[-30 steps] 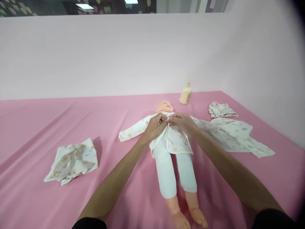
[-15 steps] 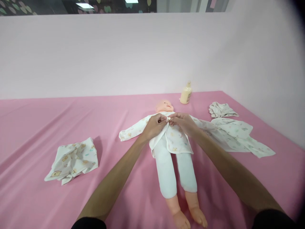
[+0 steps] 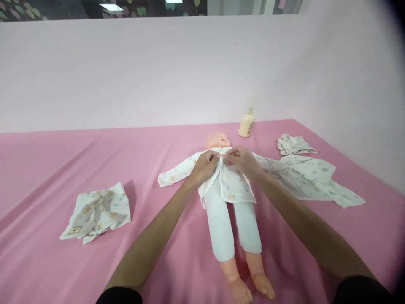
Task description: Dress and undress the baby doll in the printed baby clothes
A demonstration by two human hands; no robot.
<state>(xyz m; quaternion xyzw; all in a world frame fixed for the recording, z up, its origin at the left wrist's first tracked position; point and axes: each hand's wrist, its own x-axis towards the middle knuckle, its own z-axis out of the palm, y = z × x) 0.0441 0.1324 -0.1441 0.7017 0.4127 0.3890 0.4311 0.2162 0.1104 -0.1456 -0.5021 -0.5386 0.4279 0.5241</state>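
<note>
A baby doll lies on its back, head away from me, its bare feet toward me. It wears a white printed baby shirt, whose front edges meet at the upper chest and part lower down over the white cloth legs. My left hand pinches the shirt's front at the upper chest. Close beside it, my right hand pinches the other side of the same opening. The fingers hide the fastening between them. One shirt sleeve stretches out to the left over the doll's arm.
Pink sheet covers the surface, with a pale wall behind. A crumpled printed cloth lies at left. A cream pump bottle stands beyond the doll. Printed garments and a bunched cloth lie at right.
The small white fastener that showed between my fingertips is now covered. My right hand has shifted slightly up and its fingers have changed position; my left hand stays nearly in place.
</note>
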